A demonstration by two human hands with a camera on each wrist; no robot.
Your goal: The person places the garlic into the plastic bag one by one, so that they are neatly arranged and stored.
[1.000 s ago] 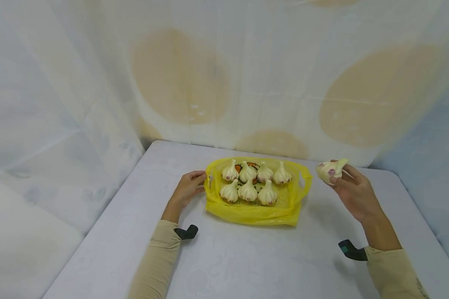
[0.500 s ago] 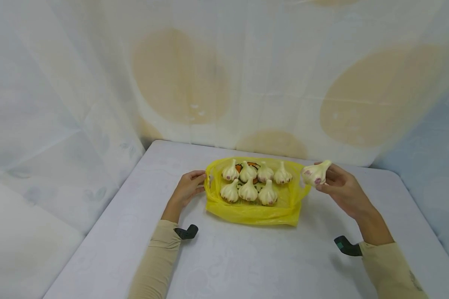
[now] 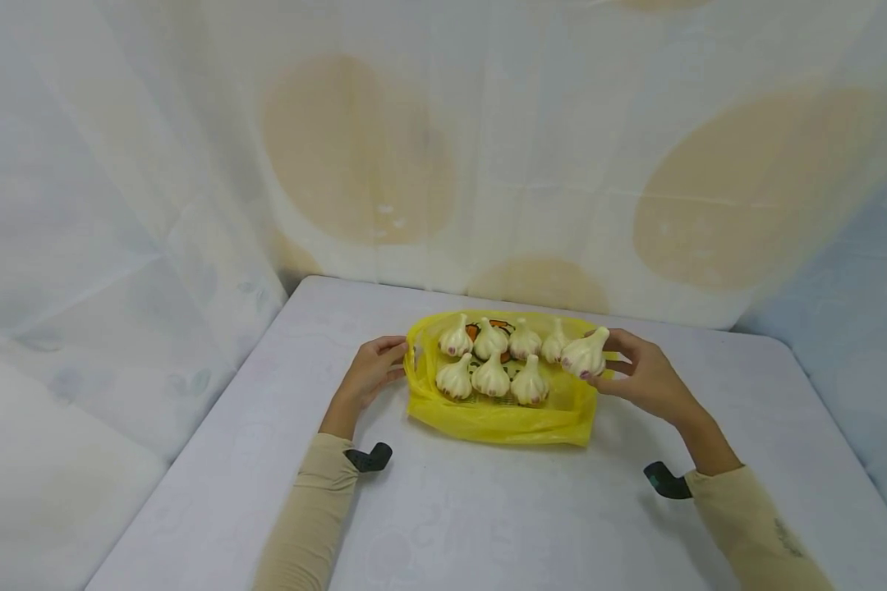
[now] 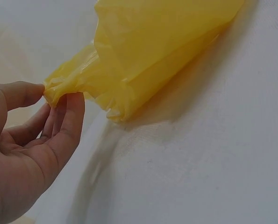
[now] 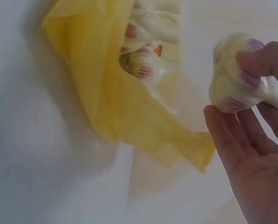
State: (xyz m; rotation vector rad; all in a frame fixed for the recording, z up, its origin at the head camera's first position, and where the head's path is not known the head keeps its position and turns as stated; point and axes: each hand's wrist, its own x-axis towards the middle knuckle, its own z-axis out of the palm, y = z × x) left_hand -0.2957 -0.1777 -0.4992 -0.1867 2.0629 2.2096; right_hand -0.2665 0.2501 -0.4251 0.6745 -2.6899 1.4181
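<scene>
A yellow plastic bag (image 3: 503, 425) lies on the table, its opening spread wide. Inside it, several white garlic bulbs (image 3: 491, 379) with purple marks stand in two rows, stems up. At the bag's left end my left hand (image 3: 369, 376) pinches a handle between thumb and fingers; the left wrist view shows the gathered yellow film (image 4: 64, 84) there. My right hand (image 3: 646, 373) holds one more garlic bulb (image 3: 585, 353) over the bag's right end, thumb on one side and fingers on the other. In the right wrist view this bulb (image 5: 237, 74) is beside the bag's right handle (image 5: 195, 147).
A white table (image 3: 488, 509) extends in front of the bag and to both sides. Pale curtains (image 3: 547, 164) with tan circles hang close behind its back edge. A black wrist mount (image 3: 369, 458) sits on each forearm.
My right hand has moved left with the garlic bulb, from beyond the bag's right side to over its right end. The left hand and the bag have stayed in place.
</scene>
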